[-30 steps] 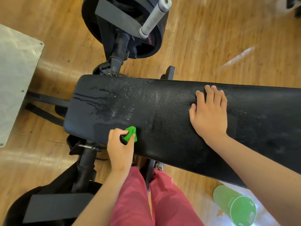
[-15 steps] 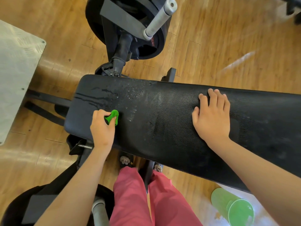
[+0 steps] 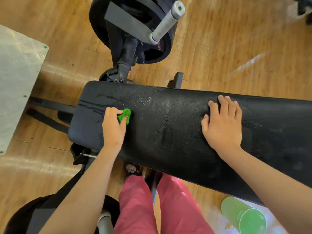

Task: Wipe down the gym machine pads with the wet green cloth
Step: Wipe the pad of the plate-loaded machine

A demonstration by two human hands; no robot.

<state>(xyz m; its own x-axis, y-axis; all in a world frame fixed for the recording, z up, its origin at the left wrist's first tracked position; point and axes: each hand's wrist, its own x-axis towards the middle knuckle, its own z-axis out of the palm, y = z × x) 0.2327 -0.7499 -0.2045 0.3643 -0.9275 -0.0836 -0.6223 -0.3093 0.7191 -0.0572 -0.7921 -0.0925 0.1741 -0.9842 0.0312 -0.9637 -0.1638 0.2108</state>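
Firmly bunched in the left hand point(image 3: 112, 128), the wet green cloth point(image 3: 126, 115) sits on the black pad point(image 3: 168, 132) near its left end, about midway between the far and near edges. The fingers are curled round it, and only a small green wad shows past them, touching the surface. Dark wet streaks point(image 3: 94, 104) run along the pad toward the left end, and a patch of water droplets point(image 3: 141, 99) lies close to the far edge, just beyond the cloth. The right hand point(image 3: 222, 123) lies flat on the pad well to the right, palm down, fingers straight and close together, tips at the far edge. Beyond the pad stands a black weight plate point(image 3: 131, 36) with a silver bar point(image 3: 166, 22). A green cup point(image 3: 244, 217) sits on the wooden floor point(image 3: 236, 48) past the pad's near edge, beside pink trouser legs point(image 3: 138, 208).
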